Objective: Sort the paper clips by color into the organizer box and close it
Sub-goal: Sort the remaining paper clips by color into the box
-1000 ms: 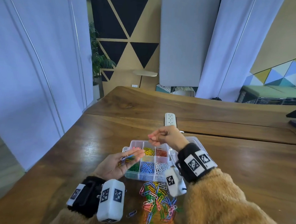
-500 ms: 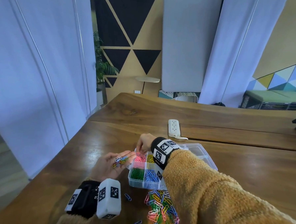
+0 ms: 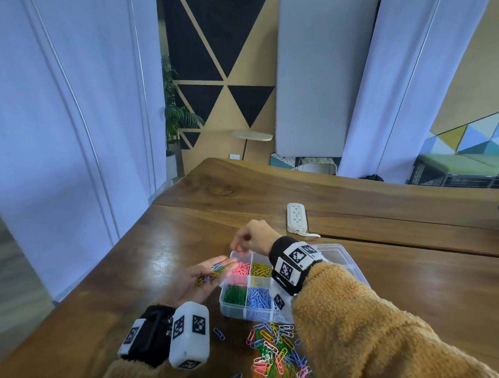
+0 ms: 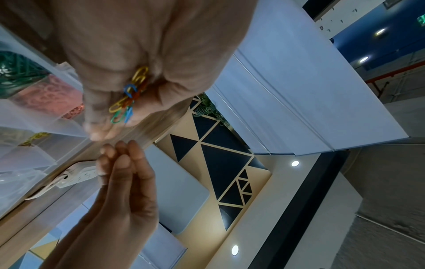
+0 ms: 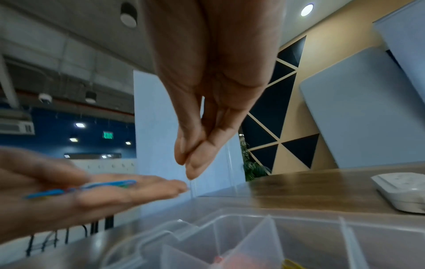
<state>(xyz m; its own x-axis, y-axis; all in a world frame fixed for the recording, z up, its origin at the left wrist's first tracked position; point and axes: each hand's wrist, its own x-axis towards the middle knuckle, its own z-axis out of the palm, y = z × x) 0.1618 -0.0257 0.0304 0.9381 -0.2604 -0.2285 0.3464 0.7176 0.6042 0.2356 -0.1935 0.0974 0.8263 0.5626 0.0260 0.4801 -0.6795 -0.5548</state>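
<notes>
Right hand (image 3: 251, 238) shifting slightly from half second ago, now hovering over far left corner of organizer box (image 3: 237, 308), fingertips (image 5: 193, 163) pressed together, grip narrow; cannot tell whether holding clip. Left hand (image 3: 200, 281) lying palm-up just left of box, grip wide, cradling few mixed paper clips (image 4: 128, 98). Box sitting open on desk (image 3: 411, 284), holding sorted pink, yellow, green, blue clips. Unsorted pile (image 3: 277, 355) lying near box front.

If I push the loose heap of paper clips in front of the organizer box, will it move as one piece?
Probably not cleanly. The heap of paper clips looks tangled, so clumps may drag together while single clips like the blue one slide off alone on the smooth wooden table. They look light, so likely to scatter.
</notes>
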